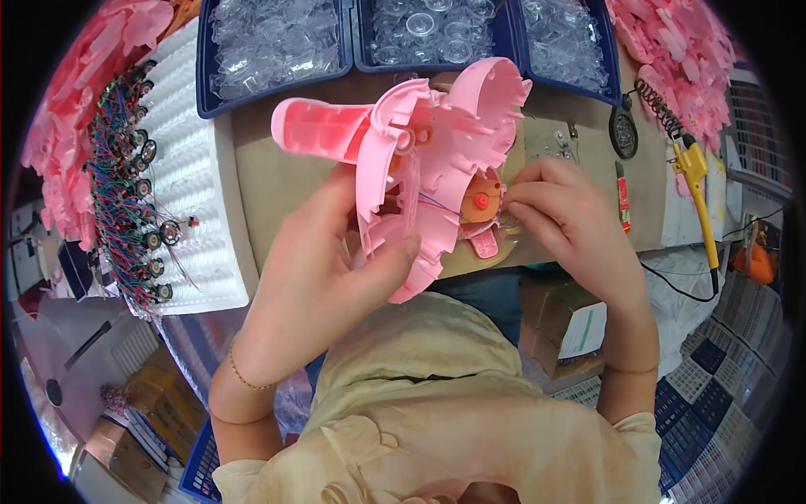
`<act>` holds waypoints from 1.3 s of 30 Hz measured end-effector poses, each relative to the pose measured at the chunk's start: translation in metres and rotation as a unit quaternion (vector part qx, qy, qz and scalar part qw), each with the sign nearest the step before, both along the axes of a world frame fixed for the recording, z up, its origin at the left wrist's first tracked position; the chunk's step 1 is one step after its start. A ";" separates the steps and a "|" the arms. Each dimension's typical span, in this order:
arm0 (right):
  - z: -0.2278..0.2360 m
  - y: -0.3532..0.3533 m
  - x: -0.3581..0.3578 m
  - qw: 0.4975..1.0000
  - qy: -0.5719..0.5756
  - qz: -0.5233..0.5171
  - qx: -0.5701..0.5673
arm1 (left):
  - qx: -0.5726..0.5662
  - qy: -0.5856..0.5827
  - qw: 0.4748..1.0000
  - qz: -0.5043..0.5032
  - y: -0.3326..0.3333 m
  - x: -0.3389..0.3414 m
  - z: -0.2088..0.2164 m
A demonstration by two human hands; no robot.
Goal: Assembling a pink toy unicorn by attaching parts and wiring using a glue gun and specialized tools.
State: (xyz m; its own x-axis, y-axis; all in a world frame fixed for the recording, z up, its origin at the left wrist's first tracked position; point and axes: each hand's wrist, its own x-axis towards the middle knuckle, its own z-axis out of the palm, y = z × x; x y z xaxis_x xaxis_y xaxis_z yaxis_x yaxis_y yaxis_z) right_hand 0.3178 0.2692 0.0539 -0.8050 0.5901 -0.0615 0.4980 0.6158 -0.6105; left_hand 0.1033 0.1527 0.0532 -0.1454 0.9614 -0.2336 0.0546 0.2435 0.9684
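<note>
ITEM: pink plastic shell point(441, 155), glossy, hollow, edges notched | STATE: I see it open, interior posts exposed | POSE: I record it tilted in mid-air, long pink arm point(319, 130) pointing left | RIGHT SIDE: round orange-tan part point(473, 209), red centre point(481, 201); thin bluish wires point(440, 204) reach toward it

With the plastic shell point(449, 151) at the clock's centre, three bins point(346, 42) full of parts point(277, 46) span 10 to 2 o'clock. A foam sheet point(206, 210) lies at 9, with wired discs point(170, 233) on its outer side and heaped pieces point(63, 160) beyond. A second heap point(680, 67) sits at 2, past the bins; a handheld tool point(693, 164) is at 3, a cardboard box point(541, 323) at 5, below the worktop point(262, 181).
</note>
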 end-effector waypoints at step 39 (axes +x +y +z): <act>0.053 0.043 -0.063 0.882 -0.103 0.071 -0.454 | 0.333 0.453 0.825 -0.058 -0.010 0.006 -0.060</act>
